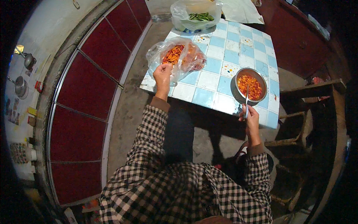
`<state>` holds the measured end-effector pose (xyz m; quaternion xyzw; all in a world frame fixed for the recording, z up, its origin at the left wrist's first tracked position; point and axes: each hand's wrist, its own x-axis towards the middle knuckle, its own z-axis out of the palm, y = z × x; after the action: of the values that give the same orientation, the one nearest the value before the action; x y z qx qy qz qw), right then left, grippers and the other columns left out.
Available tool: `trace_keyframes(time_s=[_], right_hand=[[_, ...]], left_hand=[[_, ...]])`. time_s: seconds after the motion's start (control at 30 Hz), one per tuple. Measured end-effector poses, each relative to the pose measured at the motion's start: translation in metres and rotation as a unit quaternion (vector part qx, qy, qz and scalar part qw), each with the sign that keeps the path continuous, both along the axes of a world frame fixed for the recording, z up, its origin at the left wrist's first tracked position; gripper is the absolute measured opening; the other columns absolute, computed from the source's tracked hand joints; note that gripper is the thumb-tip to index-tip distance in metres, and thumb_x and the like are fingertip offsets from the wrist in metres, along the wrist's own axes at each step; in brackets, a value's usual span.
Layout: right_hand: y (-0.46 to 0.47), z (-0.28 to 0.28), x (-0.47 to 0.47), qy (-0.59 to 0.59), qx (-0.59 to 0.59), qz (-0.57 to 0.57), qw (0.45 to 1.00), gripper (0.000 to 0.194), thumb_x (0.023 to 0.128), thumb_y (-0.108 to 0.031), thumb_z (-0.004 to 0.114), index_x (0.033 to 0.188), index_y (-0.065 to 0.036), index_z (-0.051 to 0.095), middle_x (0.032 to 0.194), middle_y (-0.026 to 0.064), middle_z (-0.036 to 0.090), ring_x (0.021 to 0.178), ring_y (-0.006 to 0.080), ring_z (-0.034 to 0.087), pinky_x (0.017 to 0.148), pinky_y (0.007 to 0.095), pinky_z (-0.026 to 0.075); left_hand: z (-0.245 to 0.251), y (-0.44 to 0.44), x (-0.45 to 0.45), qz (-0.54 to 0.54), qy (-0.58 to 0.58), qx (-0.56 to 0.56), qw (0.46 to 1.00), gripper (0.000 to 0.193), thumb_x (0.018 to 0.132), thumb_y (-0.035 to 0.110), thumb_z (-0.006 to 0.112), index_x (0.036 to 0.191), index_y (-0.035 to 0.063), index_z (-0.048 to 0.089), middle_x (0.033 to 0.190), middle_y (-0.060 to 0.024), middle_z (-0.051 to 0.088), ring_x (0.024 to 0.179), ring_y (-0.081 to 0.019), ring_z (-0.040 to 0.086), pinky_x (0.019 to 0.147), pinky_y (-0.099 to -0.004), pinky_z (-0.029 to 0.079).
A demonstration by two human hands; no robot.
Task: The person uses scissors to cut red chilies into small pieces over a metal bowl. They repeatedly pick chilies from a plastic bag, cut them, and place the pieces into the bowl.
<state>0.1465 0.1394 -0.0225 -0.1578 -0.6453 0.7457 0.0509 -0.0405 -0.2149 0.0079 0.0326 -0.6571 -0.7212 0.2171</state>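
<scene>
My left hand (162, 77) is at the near edge of a clear plastic bag (153, 54) of dried red chillies (174, 54). Its fingertips are drawn together against the chillies and the film; whether they pinch either is hidden. In my right hand (251, 119) is a pair of scissors (246, 98), held by the handles. Their blades point away from me into a round metal bowl (262, 96). Chopped red chilli pieces with pale yellow seeds (251, 85) lie in that bowl, which stands near the table's right front corner.
Blue and white tiles cover the table (205, 95). At its far end stands another plastic bag (179, 21) with green pods (202, 17), beside a pale sheet (242, 11). Dark red cabinet doors (81, 89) line the left. A wooden stool or chair (302, 131) is at the right.
</scene>
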Motion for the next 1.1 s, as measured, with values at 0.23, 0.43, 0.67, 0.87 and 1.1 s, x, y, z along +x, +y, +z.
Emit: trace_keyframes(time_s=[0.23, 0.43, 0.67, 0.87, 1.1], right_hand=[[0.001, -0.009, 0.000, 0.004, 0.001, -0.006, 1.000, 0.034, 0.090, -0.024, 0.066, 0.111, 0.002, 0.062, 0.072, 0.0028, 0.060, 0.058, 0.0100, 0.056, 0.051, 0.0227, 0.048], [-0.001, -0.011, -0.001, 0.012, 0.020, -0.002, 1.000, 0.035, 0.090, -0.023, 0.067, 0.112, 0.003, 0.061, 0.072, 0.0028, 0.059, 0.059, 0.0098, 0.056, 0.052, 0.0230, 0.047], [-0.001, -0.009, -0.001, -0.001, 0.029, 0.003, 1.000, 0.036, 0.090, -0.024, 0.067, 0.114, 0.002, 0.061, 0.072, 0.0022, 0.060, 0.060, 0.0096, 0.057, 0.052, 0.0233, 0.047], [0.000, -0.011, -0.002, -0.012, 0.026, 0.003, 1.000, 0.036, 0.089, -0.024, 0.067, 0.115, 0.001, 0.061, 0.071, 0.0020, 0.061, 0.060, 0.0096, 0.057, 0.052, 0.0238, 0.048], [-0.001, -0.009, -0.001, 0.011, 0.024, 0.006, 1.000, 0.036, 0.089, -0.023, 0.067, 0.114, 0.001, 0.061, 0.071, 0.0019, 0.061, 0.060, 0.0094, 0.057, 0.052, 0.0232, 0.049]], left_hand=[[-0.038, -0.049, -0.039, 0.071, -0.029, -0.184, 0.980, 0.016, 0.078, 0.009, 0.071, 0.091, -0.0010, 0.069, 0.078, -0.0083, 0.069, 0.069, -0.0149, 0.064, 0.067, -0.0274, 0.051], [-0.019, -0.037, -0.040, 0.139, -0.008, -0.403, 0.904, 0.018, 0.075, 0.012, 0.070, 0.091, 0.0024, 0.071, 0.083, -0.0140, 0.069, 0.079, -0.0259, 0.066, 0.074, -0.0353, 0.052], [-0.013, 0.005, -0.017, 0.005, 0.030, -0.579, 0.815, 0.019, 0.075, 0.019, 0.069, 0.087, 0.0043, 0.071, 0.080, -0.0176, 0.067, 0.076, -0.0347, 0.064, 0.074, -0.0465, 0.048], [-0.028, 0.021, -0.002, -0.045, 0.038, -0.630, 0.774, 0.015, 0.077, 0.010, 0.060, 0.089, 0.0064, 0.069, 0.082, -0.0150, 0.066, 0.082, -0.0333, 0.064, 0.072, -0.0492, 0.047], [-0.021, 0.020, -0.005, -0.030, 0.049, -0.588, 0.807, 0.015, 0.077, 0.009, 0.062, 0.091, 0.0067, 0.065, 0.081, -0.0137, 0.064, 0.081, -0.0345, 0.062, 0.069, -0.0458, 0.050]])
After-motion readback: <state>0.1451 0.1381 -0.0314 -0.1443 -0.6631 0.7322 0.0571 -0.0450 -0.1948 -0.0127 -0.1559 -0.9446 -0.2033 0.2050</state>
